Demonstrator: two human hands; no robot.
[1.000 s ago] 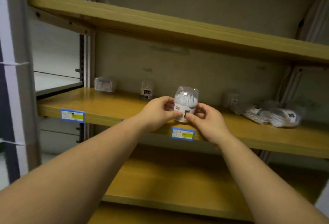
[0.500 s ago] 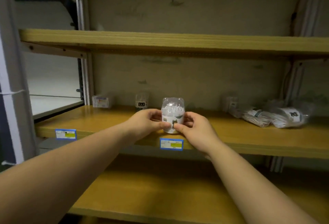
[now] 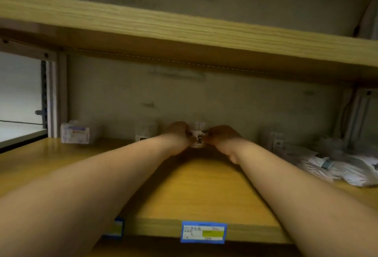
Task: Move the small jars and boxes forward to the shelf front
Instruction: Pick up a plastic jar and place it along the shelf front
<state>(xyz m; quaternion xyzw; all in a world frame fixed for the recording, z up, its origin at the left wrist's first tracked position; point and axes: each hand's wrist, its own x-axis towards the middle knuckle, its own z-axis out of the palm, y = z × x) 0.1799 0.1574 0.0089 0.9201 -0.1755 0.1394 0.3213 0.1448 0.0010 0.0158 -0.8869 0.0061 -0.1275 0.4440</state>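
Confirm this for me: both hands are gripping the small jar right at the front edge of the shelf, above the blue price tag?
Not quite. The head view shows the left hand and right hand gripping the small jar deep at the shelf's back, near the rear wall, far behind the blue price tag.

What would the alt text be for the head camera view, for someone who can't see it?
Both arms reach deep into a wooden shelf, where the left hand and right hand grip a small clear jar near the back wall. A small box stands far left, plastic-wrapped white bundles lie right, and a blue price label marks the front edge.
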